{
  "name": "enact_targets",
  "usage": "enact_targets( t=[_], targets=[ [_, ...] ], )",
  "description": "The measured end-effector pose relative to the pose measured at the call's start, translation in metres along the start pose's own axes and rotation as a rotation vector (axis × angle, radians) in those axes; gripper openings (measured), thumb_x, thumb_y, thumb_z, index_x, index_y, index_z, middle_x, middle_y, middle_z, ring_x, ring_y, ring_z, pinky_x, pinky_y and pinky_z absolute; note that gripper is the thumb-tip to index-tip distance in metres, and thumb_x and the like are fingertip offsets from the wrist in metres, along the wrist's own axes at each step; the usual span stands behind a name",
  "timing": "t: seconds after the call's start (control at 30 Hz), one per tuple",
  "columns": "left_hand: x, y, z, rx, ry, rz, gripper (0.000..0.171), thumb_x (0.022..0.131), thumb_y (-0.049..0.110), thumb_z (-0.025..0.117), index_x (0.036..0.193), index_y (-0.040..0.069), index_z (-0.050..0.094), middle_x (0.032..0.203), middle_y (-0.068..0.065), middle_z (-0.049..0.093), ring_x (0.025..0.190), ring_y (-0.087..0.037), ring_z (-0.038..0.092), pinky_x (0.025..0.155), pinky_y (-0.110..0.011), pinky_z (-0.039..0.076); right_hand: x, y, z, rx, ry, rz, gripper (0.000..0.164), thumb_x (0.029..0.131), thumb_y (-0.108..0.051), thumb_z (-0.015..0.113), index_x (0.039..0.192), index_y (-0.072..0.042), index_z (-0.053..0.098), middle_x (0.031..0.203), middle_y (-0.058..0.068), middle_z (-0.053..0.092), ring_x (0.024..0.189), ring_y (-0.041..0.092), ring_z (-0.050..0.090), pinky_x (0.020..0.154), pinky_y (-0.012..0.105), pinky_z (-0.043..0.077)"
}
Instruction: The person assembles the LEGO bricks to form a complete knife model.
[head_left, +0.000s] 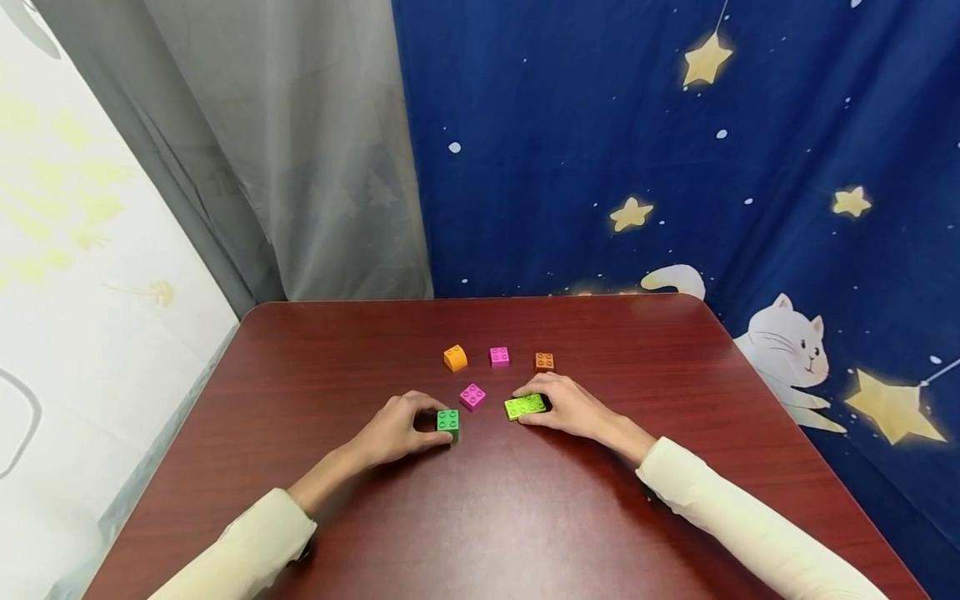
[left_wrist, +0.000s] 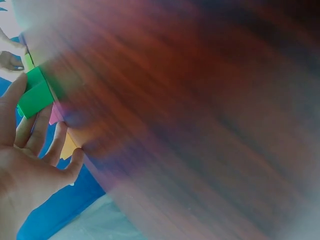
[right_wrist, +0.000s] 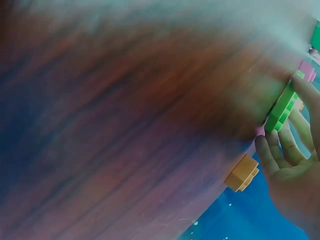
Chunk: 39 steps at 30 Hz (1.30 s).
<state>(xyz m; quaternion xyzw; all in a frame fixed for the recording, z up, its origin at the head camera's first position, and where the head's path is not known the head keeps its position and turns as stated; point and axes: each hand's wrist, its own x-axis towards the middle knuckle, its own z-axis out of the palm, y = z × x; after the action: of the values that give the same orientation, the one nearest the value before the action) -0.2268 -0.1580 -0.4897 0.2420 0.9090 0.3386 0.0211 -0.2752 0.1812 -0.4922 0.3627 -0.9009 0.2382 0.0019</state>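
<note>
My left hand point(head_left: 397, 429) grips a green building block point(head_left: 447, 421), thumb on its near side and fingers on the far side. The block stands studs up, and the left wrist view shows its tall smooth side point(left_wrist: 36, 94). To the right, my right hand point(head_left: 567, 406) pinches a flat lime-green building brick point(head_left: 524, 406) at its right part, thumb in front and fingertips behind. Its studs face up, and it lies low over the table. Between the hands, slightly farther back, sits a magenta brick point(head_left: 472, 396) turned cornerwise.
Behind the hands lie an orange curved-top brick point(head_left: 455, 358), another magenta brick point(head_left: 499, 357) and a brown-orange brick point(head_left: 544, 362), which is close beyond the right fingers. All rest on a dark red wooden table point(head_left: 480, 517). A blue starry curtain point(head_left: 555, 167) hangs past its far edge.
</note>
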Motion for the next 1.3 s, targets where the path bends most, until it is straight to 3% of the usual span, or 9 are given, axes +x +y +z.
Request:
enact_targets(
  t=[0.43,0.67,0.97,1.17,1.3],
  targets=[
    [0.005,0.003,-0.004,-0.015,-0.010,-0.018,0.039,0.082,0.037,0.090,0.112,0.015,0.078,0.107,0.003,0.071,0.107,-0.018,0.061,0.095,-0.042,0.053,0.018,-0.024,-0.007,0.079,0.079,-0.023,0.039,0.085,-0.041,0.088,0.116,-0.020,0.079,0.108,-0.011,0.074,0.096,0.006,0.063,0.083,0.033,0.055],
    [0.005,0.002,-0.003,-0.012,-0.002,-0.002,0.037,0.081,0.037,0.091,0.109,0.015,0.079,0.103,0.005,0.071,0.105,-0.017,0.062,0.093,-0.042,0.053,0.028,-0.039,-0.003,0.100,0.113,-0.053,0.036,0.083,-0.045,0.088,0.112,-0.026,0.080,0.103,-0.015,0.075,0.087,0.017,0.062,0.071,0.027,0.048],
    [0.007,-0.002,-0.003,-0.005,0.010,0.040,0.033,0.080,0.035,0.092,0.105,0.017,0.079,0.098,0.009,0.072,0.101,-0.018,0.063,0.090,-0.041,0.053,0.038,-0.051,0.004,0.092,0.126,-0.097,0.036,0.082,-0.043,0.089,0.112,-0.024,0.081,0.103,-0.013,0.076,0.089,0.004,0.061,0.073,0.027,0.051],
    [0.008,-0.002,-0.003,0.003,-0.001,0.040,0.034,0.080,0.036,0.091,0.106,0.016,0.079,0.101,0.008,0.073,0.101,-0.017,0.062,0.090,-0.039,0.053,0.044,-0.060,0.009,0.112,0.113,-0.127,0.036,0.083,-0.042,0.089,0.113,-0.024,0.081,0.105,-0.011,0.076,0.097,0.004,0.065,0.081,0.033,0.056],
    [0.007,-0.002,-0.003,0.019,-0.008,0.023,0.038,0.080,0.037,0.091,0.108,0.014,0.079,0.104,0.006,0.074,0.101,-0.015,0.063,0.090,-0.038,0.053,0.048,-0.068,0.016,0.100,0.116,-0.140,0.036,0.083,-0.043,0.088,0.111,-0.022,0.081,0.104,-0.011,0.076,0.093,0.006,0.064,0.078,0.029,0.055]
  ],
)
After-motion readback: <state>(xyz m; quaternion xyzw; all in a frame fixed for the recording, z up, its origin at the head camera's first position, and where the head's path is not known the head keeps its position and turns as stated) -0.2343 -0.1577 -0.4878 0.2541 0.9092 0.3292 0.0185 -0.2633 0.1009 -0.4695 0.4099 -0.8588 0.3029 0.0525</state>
